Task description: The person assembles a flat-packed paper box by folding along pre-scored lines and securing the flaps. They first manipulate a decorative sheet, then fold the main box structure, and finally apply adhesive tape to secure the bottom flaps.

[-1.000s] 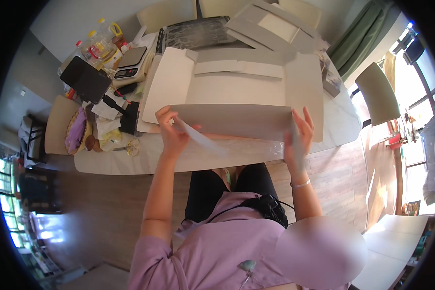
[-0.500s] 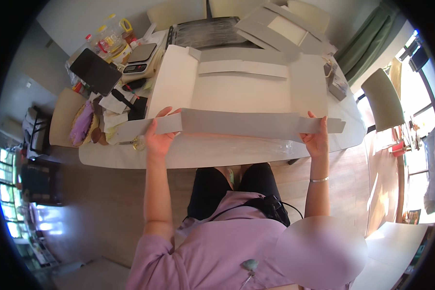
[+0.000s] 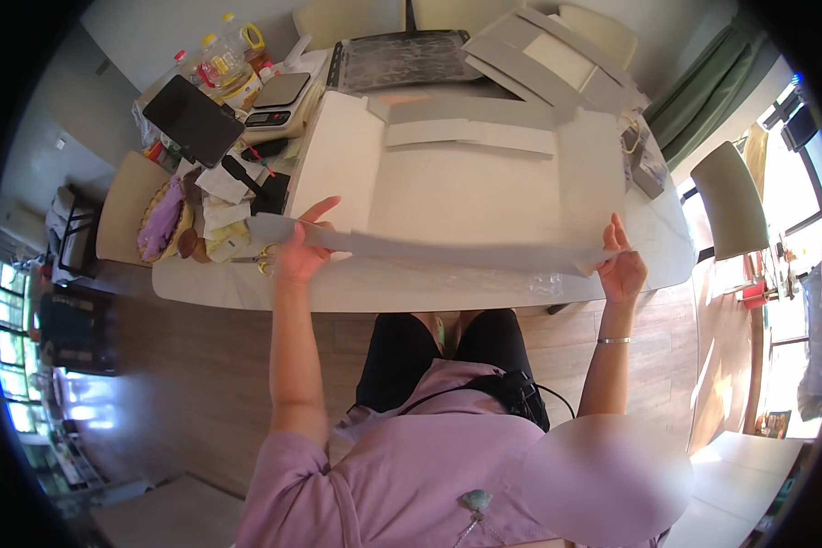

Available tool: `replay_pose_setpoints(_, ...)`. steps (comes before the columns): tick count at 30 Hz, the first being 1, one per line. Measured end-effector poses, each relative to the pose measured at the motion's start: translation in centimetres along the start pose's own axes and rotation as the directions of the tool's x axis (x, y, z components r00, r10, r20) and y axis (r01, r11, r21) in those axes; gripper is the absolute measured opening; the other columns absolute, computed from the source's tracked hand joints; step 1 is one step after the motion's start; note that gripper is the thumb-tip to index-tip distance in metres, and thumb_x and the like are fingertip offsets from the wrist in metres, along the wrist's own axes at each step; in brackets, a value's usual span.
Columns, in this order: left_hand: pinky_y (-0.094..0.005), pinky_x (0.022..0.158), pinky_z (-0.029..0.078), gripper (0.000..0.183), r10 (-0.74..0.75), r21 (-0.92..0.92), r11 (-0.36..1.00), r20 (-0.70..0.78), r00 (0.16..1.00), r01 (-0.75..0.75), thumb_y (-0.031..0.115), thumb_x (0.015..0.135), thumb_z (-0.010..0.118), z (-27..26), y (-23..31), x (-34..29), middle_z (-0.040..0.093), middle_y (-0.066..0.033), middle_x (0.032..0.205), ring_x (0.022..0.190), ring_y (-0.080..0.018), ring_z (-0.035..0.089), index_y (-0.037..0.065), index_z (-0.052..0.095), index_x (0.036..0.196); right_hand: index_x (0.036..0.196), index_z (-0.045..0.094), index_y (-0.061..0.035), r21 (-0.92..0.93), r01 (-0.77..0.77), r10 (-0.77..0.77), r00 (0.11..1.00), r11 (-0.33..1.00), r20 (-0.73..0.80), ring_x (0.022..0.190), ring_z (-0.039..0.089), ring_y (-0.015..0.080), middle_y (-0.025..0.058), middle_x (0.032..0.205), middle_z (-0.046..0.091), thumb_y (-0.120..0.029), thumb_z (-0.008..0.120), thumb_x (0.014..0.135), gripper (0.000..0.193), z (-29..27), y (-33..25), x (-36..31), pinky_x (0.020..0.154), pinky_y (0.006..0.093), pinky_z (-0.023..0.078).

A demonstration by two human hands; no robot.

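Note:
A large flat cardboard box (image 3: 466, 187), pale inside and with grey flaps, lies unfolded on the table before me. My left hand (image 3: 303, 256) grips the left end of its raised near flap (image 3: 466, 251), one finger stretched out over the panel. At the flap's right end, my right hand (image 3: 623, 272) holds the corner, fingers pointing up. The flap now shows nearly edge-on and is slightly blurred.
On the marble-patterned table (image 3: 411, 288), a kitchen scale (image 3: 279, 105), a dark tablet (image 3: 194, 121) and plastic bottles (image 3: 224, 64) stand left. Behind are a black tray (image 3: 397, 59) and another folded cardboard piece (image 3: 548, 59). Scissors (image 3: 267, 260) lie beside my left hand.
The near flap has tilted from showing its broad grey face to nearly edge-on. My right hand has shifted slightly right and down; both hands stay at the flap's ends.

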State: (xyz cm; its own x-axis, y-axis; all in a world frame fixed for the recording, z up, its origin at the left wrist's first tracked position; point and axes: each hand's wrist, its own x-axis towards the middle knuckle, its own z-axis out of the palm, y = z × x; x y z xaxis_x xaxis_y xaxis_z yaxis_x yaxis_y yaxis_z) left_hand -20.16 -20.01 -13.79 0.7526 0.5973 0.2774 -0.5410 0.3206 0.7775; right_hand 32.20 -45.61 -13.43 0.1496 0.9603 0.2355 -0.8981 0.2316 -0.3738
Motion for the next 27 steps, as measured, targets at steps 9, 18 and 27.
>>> replay_pose_setpoints(9,-0.0379,0.086,0.054,0.088,-0.218,-0.042,0.975,-0.327,0.919,0.216,0.067,0.091,0.052,3.2,-0.9,2.2,0.064,-0.0167,0.121,0.079,-0.0181,0.067,0.007,0.031,0.151,0.153,0.026,-0.0041,-0.367,-0.209,0.153,0.972,0.906,-0.176,0.088,0.065,0.0222,0.0260,0.137,0.052,-0.011,0.055,0.095,0.065,4.4,2.5,4.0,0.075,0.0347,0.053)
replay_pose_setpoints(18,-0.0389,0.090,0.051,0.050,0.279,0.247,0.959,-0.769,0.576,-0.135,0.030,0.092,0.073,5.2,-0.7,3.0,0.062,-0.0127,0.119,0.111,-0.0213,0.060,0.013,0.046,0.130,0.151,0.023,-0.0070,-0.678,0.072,-0.422,0.829,0.732,-0.367,0.090,0.067,0.0260,0.0240,0.131,0.057,-0.007,0.057,0.098,0.063,6.5,2.3,2.9,0.081,0.0373,0.056)
replay_pose_setpoints(27,-0.0388,0.082,0.055,0.047,0.229,0.250,0.967,-0.791,0.567,-0.043,0.022,0.093,0.072,6.4,-1.7,3.2,0.066,-0.0069,0.112,0.088,-0.0196,0.068,0.012,0.048,0.132,0.146,0.028,-0.0070,-0.895,0.260,-0.797,0.583,0.363,-0.154,0.103,0.063,0.0234,0.0178,0.131,0.048,0.000,0.069,0.090,0.071,4.6,2.4,2.4,0.084,0.0321,0.055)
